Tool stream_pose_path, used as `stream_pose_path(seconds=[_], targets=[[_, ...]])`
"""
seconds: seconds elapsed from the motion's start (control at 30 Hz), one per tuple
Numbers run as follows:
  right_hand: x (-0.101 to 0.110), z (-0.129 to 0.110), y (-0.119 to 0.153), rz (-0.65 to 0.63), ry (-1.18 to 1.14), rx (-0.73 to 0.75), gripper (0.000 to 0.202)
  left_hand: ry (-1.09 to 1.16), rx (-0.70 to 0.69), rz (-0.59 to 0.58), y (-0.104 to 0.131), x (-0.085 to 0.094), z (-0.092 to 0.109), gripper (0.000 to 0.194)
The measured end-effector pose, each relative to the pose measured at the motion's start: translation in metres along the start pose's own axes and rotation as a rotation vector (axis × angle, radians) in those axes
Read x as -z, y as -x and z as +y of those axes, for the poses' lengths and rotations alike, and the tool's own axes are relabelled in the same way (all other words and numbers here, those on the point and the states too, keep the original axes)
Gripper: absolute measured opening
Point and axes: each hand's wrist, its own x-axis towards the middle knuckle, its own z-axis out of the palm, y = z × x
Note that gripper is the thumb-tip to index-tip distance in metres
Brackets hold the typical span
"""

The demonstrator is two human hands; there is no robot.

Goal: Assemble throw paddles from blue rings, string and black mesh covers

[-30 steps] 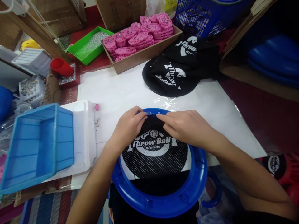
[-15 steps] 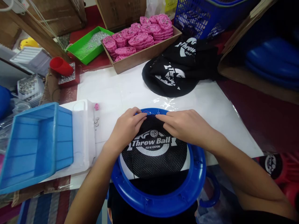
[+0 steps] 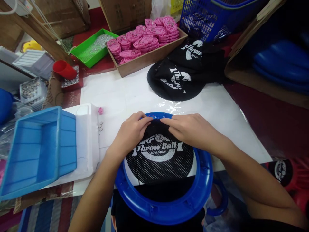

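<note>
A blue plastic ring (image 3: 166, 211) lies in front of me, its near side reaching past the table edge. Black mesh fabric (image 3: 161, 169) printed "Throw Ball" is spread inside it. At the ring's far rim, my left hand (image 3: 132, 130) pinches the fabric's upper edge, fingers closed. Opposite it, my right hand (image 3: 190, 129) is also closed on that edge, its index finger pointing toward the left fingertips. Thin red and white wires (image 3: 152, 115) show on the rim between the hands. What lies right under the fingertips is partly hidden.
More printed black mesh pieces (image 3: 176, 82) lie behind the ring. A cardboard tray (image 3: 149, 59) of pink parts, a green tray (image 3: 84, 59) of small metal pieces and a blue basket (image 3: 200, 21) stand at the back. A blue bin (image 3: 66, 141) rests on a white foam lid (image 3: 88, 138) at left.
Both hands stay at the same spot on the far rim, with barely any finger movement. The camera view has shifted very slightly.
</note>
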Motion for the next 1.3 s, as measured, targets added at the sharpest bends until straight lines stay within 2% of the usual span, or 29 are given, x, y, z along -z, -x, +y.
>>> stream_pose_path(seconds=[0.3, 0.7, 0.8, 0.93, 1.1, 1.2, 1.3], targets=[[0.0002, 0.0009, -0.0006, -0.009, 0.029, 0.035, 0.037, -0.182, -0.035, -0.106, 0.0003, 0.0044, 0.0037, 0.031], [-0.0048, 0.0046, 0.0005, 0.065, 0.001, 0.064, 0.036, -0.307, -0.124, -0.023, 0.0000, 0.0016, 0.0061, 0.022], [-0.0064, 0.0054, 0.0009, 0.093, 0.008, 0.079, 0.037, -0.273, -0.112, 0.002, 0.0007, -0.0010, 0.0038, 0.023], [-0.0072, 0.0051, 0.0009, 0.092, 0.014, 0.082, 0.037, -0.068, -0.057, 0.055, -0.0002, -0.0035, 0.0008, 0.024], [-0.0057, 0.0042, 0.0009, 0.069, 0.024, 0.068, 0.037, 0.112, 0.008, 0.036, -0.0018, 0.0005, 0.0002, 0.026], [-0.0045, 0.0042, 0.0011, 0.068, 0.023, 0.068, 0.037, 0.100, -0.015, 0.030, -0.0011, 0.0032, 0.0002, 0.035], [-0.0043, 0.0046, 0.0012, 0.068, 0.023, 0.064, 0.037, -0.026, -0.106, 0.008, 0.0001, 0.0032, -0.0005, 0.050]])
